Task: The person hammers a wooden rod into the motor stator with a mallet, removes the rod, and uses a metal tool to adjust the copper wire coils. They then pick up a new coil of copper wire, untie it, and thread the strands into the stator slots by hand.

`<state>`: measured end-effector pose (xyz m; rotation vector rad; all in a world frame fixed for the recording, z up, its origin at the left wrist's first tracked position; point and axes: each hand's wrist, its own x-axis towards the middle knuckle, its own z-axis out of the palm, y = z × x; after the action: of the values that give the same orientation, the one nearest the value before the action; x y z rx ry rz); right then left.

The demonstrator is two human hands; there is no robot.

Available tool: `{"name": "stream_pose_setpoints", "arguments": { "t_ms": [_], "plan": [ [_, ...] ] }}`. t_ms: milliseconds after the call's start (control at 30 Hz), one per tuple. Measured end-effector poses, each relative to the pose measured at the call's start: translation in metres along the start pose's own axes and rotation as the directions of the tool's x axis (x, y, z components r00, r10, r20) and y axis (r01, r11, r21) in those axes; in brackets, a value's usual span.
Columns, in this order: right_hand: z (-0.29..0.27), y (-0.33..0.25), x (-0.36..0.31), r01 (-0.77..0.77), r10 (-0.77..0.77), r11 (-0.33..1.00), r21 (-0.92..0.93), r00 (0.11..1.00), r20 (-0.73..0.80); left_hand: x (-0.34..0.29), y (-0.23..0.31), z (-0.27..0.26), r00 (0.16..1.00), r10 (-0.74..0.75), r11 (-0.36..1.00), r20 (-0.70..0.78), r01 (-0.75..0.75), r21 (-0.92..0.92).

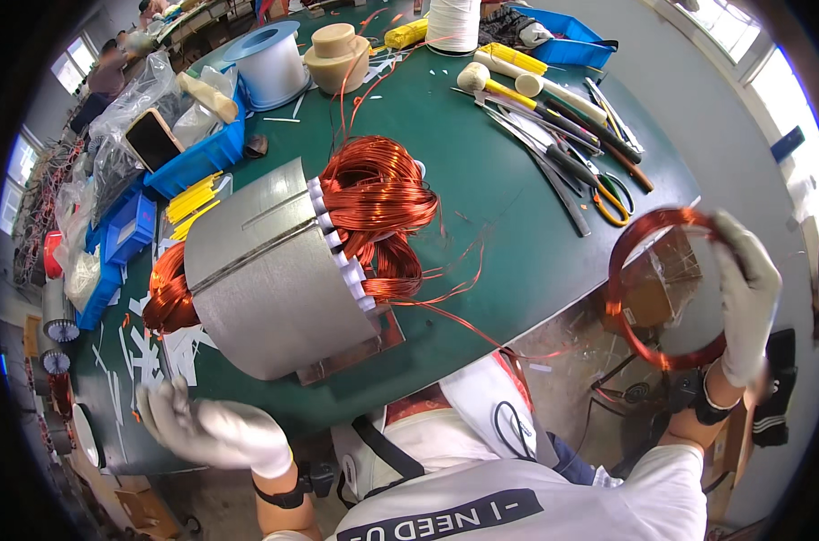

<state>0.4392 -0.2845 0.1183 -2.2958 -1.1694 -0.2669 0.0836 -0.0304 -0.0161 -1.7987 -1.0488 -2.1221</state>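
A ring-shaped coil of copper wire hangs from my white-gloved right hand, off the table's right front edge. The fingers of that hand are closed on the coil's right side. My left hand, also gloved, is over the table's front left edge with its fingers apart and nothing in them. In front of me a grey metal stator core lies on its side, thick copper windings bulging from its right end. More copper winding sticks out at the left end. White insulating pieces line the core's right rim.
White paper strips lie near my left hand. Blue bins with a phone and plastic bags stand at the left. Scissors, a mallet and several hand tools lie at the right. Wire spools stand at the back.
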Motion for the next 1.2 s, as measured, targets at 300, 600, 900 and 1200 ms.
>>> {"name": "stream_pose_setpoints", "arguments": {
  "t_ms": [300, 600, 900, 1200],
  "plan": [
    [0.067, -0.055, -0.042, 0.542, -0.667, 0.726, 0.423, 0.705, 0.241, 0.011, 0.112, 0.023, -0.197, 0.381, -0.197, 0.904, 0.938, 0.287],
    [0.088, -0.033, -0.069, 0.249, -0.652, 0.645, 0.722, 0.672, 0.350, -0.012, 0.089, 0.010, -0.117, 0.215, 0.249, 0.970, 0.967, 0.061],
    [0.114, -0.065, 0.044, 0.710, -0.766, 0.628, 0.318, 0.637, 0.090, 0.012, 0.071, -0.004, -0.008, 0.754, 0.427, 0.657, 0.766, -0.481],
    [0.272, -0.057, 0.096, 0.851, -0.799, 0.526, -0.015, 0.500, 0.334, 0.006, 0.051, -0.013, 0.162, 0.526, 0.498, 0.835, 0.737, -0.457]
  ]
}}
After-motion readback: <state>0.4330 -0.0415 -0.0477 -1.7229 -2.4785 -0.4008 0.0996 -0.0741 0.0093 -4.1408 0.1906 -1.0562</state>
